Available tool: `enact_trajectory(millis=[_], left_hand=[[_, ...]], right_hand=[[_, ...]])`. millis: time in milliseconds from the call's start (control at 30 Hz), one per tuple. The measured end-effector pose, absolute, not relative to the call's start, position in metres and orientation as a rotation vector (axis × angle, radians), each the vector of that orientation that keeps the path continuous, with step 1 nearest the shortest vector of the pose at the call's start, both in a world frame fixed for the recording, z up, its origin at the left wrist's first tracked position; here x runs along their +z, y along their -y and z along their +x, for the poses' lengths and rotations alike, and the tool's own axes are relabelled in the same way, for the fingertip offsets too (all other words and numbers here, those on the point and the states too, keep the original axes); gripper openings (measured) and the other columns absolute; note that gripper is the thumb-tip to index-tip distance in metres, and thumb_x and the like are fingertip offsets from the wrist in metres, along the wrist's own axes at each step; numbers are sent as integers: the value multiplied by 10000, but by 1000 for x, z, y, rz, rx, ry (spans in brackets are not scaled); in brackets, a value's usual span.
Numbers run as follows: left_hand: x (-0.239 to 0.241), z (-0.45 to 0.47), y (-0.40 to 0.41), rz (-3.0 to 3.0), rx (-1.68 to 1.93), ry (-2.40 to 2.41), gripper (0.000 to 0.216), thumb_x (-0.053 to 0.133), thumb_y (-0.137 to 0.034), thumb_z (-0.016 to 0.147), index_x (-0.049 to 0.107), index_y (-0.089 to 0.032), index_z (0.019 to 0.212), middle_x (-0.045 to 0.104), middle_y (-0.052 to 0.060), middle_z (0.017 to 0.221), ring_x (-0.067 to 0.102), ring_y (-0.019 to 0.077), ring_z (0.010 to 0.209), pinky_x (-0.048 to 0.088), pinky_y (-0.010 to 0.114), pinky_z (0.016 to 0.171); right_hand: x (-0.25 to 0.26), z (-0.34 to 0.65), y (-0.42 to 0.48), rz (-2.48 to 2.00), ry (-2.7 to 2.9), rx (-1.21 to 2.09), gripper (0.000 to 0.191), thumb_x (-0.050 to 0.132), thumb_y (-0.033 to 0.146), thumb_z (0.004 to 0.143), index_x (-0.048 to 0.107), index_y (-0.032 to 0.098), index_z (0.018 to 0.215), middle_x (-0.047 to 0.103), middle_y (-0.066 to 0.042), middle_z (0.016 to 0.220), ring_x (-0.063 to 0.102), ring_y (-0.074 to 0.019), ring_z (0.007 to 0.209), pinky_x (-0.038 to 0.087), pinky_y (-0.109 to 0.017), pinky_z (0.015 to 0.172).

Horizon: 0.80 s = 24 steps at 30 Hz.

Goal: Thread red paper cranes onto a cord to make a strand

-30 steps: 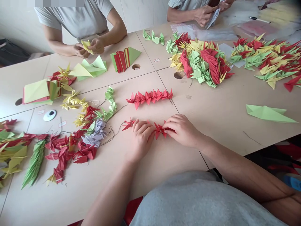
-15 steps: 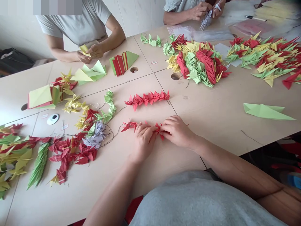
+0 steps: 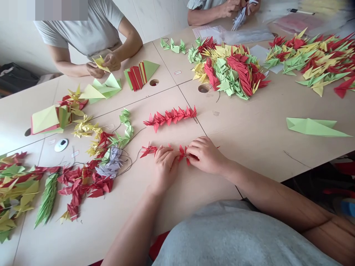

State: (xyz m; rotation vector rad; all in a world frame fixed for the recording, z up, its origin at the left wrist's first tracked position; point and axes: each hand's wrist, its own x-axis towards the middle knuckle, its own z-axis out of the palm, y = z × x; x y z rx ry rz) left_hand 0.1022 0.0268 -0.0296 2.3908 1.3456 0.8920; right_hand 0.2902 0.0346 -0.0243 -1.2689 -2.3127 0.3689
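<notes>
Risks, entered first. The lower red strand [image 3: 183, 152] of folded paper is lying on the tabletop [image 3: 172, 207], and its thin points could be creasing or tearing if the grip at the join is pressing too hard. A dark thread [image 3: 135, 160] is trailing from near its left end toward the lilac paper cluster [image 3: 112, 162] — a sideways pull could be snagging there and dragging neighbouring pieces along. A loose hold could be letting the folds twist out of line.

Position of the piece. The strand is running under and between the two hands: one spiky red section is showing in the gap, another is poking out beyond the left hand [image 3: 165, 164].

Fingers, left: closing down over the strand, thumb toward the gap. Fingers, right: the right hand [image 3: 205, 155] is pinching the spiky section's near edge, tips together on the paper — though from where I am standing the knuckles are hiding exactly which fold is caught.

Surroundings. One upper red row [image 3: 170, 118] is lying just beyond the hands, apart from them; one green folded sheet [image 3: 316, 127] is resting well off to the right.
</notes>
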Motion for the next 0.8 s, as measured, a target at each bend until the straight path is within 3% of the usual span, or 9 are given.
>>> enact_trajectory(millis=[800], left_hand=[[-24, 104, -26, 2280, 862, -1394, 173, 534, -103, 830, 655, -225, 852, 727, -13, 847, 644, 175, 920, 369, 455, 1077]], right_hand=[[-28, 287, -33, -1229, 2329, 240, 138, 540, 68, 791, 612, 169, 731, 629, -51, 779, 494, -196, 784, 396, -336, 798]])
